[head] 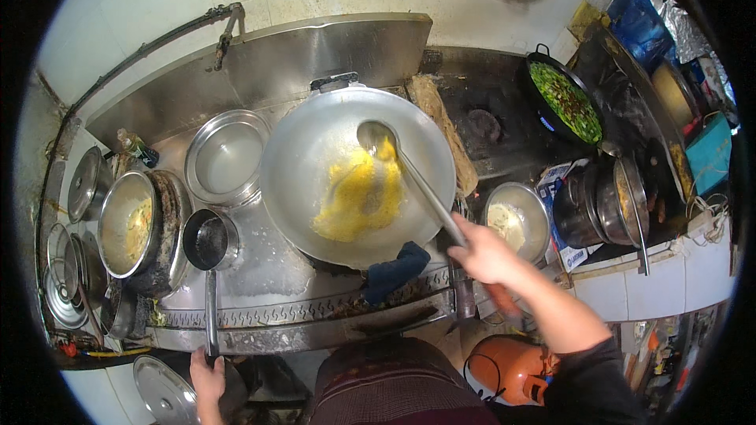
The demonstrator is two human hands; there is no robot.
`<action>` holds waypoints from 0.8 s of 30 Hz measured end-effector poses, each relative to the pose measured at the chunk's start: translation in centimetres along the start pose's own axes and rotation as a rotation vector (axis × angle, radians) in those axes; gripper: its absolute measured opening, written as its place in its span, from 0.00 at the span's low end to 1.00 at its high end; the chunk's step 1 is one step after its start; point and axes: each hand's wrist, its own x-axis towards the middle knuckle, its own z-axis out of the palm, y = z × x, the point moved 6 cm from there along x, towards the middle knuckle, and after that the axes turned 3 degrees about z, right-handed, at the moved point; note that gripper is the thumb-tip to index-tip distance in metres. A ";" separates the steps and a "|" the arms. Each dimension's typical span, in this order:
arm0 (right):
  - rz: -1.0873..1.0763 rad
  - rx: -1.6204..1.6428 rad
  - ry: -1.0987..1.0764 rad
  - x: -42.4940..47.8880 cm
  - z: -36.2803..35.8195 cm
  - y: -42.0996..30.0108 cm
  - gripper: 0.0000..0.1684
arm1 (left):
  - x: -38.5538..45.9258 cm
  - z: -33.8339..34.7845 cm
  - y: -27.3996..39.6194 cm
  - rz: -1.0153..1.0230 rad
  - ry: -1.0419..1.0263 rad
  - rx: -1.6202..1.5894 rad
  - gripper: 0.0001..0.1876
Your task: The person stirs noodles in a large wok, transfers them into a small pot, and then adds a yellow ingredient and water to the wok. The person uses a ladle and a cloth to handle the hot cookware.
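My right hand (487,251) grips the long handle of a metal ladle (425,186), whose bowl rests inside a large metal wok (295,153). A yellow, egg-like mixture (360,195) spreads over the bottom of the wok, and some of it touches the ladle's bowl. At the lower left, my left hand (208,375) is closed around the end of the handle of a small dark saucepan (209,239), which stands on the metal worktop. A folded blue cloth (396,271) lies over the wok's near rim.
Left of the wok stand a metal bowl of cloudy liquid (227,159) and a pan with food (127,224). To the right are a bowl with pale contents (517,221), a black pan of chopped greens (566,100) over a blue flame, and stacked pots (602,203). An orange gas cylinder (508,366) stands below.
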 end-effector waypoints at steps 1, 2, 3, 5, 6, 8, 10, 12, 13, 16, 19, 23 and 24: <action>0.060 0.017 0.058 1.0 1.2 -0.2 0.40 | 0.5 0.2 0.8 0.052 0.023 0.029 0.25; 0.114 0.063 -0.092 0.7 1.0 -2.1 0.39 | 0.6 0.2 1.0 0.089 0.048 0.066 0.26; 0.170 0.108 -0.242 -0.4 -0.3 -4.1 0.39 | 0.6 0.0 1.1 0.127 0.072 0.103 0.27; 0.159 0.142 -0.418 -2.4 -1.7 -4.6 0.38 | 0.1 0.1 -0.9 0.042 0.039 0.007 0.29; 0.085 0.140 -0.443 -3.5 -2.7 -4.1 0.38 | -0.4 0.1 -2.0 0.065 0.058 0.027 0.30; 0.230 0.113 -0.478 -4.7 -4.0 -3.5 0.38 | -1.3 -0.2 -2.6 0.023 0.070 0.073 0.30; 0.175 -0.016 -0.241 -1.9 -2.7 -3.2 0.37 | -0.7 0.6 -3.0 0.004 0.038 0.010 0.30; 0.095 -0.065 -0.038 0.8 -0.1 -3.3 0.38 | 1.1 1.4 -1.9 -0.011 -0.082 -0.070 0.30; 0.093 -0.042 -0.095 1.0 0.5 -4.0 0.39 | 1.4 1.5 -1.9 0.053 -0.035 -0.046 0.30; 0.029 0.130 -0.350 -1.8 -0.9 -4.7 0.40 | 0.8 0.3 -0.2 0.077 -0.022 -0.049 0.30; 0.208 0.143 -0.491 -5.9 -4.1 -4.2 0.40 | -1.2 0.2 -2.7 0.037 0.026 -0.013 0.33; 0.210 -0.040 -0.055 -2.7 -1.2 -1.6 0.40 | 0.0 2.3 -3.6 -0.001 -0.026 -0.071 0.33; 0.165 -0.014 -0.044 -2.5 0.2 -1.4 0.39 | 0.7 2.6 -2.9 0.049 -0.028 -0.032 0.33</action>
